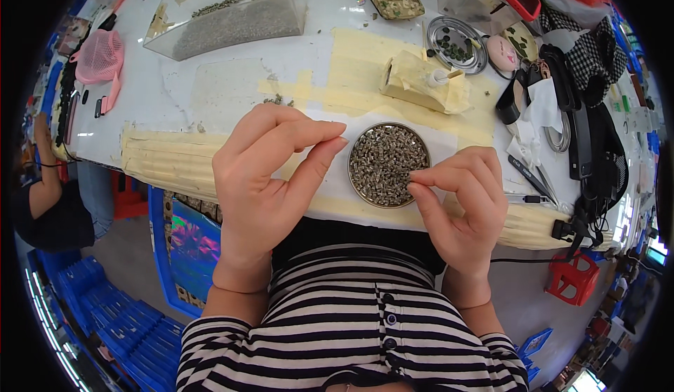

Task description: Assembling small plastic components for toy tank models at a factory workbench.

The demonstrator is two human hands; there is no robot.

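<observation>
A round, shallow tin (352, 190) full of small metal pieces (388, 161) stands on white paper near the table's front edge. To the left of the tin, my left hand (263, 174) is raised with thumb and forefinger pinched near their tips. Anything between those fingertips is too small to make out. On the other side, my right hand (465, 209) reaches over the tin's right rim. Its thumb and forefinger are pinched at the edge of the metal pieces, and what they grip, if anything, cannot be told.
Behind the tin lies a tape-covered block (421, 86). A clear bin (232, 30) of small parts stands at the back left, near a pink mesh pouch (100, 56). Dishes, tweezers (537, 181) and black straps lie right. A blue crate (160, 251) sits below the table edge, left.
</observation>
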